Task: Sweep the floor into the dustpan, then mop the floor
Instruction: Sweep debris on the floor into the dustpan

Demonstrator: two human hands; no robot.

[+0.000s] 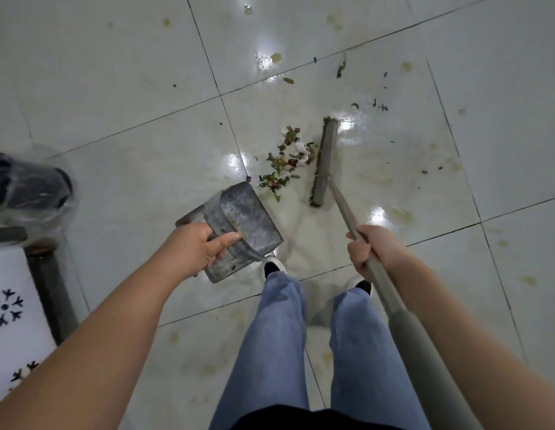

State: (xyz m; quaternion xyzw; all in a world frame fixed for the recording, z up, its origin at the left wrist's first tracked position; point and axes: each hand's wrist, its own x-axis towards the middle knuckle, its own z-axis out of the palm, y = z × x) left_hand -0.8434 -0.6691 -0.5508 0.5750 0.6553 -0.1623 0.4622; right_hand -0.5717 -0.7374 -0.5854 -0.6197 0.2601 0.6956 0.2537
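Dustpan (pixel 239 225): gripped by left hand (pixel 195 246), mouth angled toward debris pile (pixel 285 159) just beyond it. Broom (pixel 324 161): handle clasped by right hand (pixel 367 249), head right of pile, placed to push scraps leftward across floor (pixel 115 88).

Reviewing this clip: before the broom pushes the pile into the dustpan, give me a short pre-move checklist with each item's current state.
1. Left hand grips the dustpan: ok.
2. Right hand grips the broom handle: ok.
3. Debris pile lies between broom head and dustpan: ok.
4. Dustpan lip flat on the floor: cannot tell; the pan looks tilted.
5. All debris gathered: not ok; scattered bits remain beyond the broom head.
6. Floor free of stains: not ok; yellowish spots await mopping.
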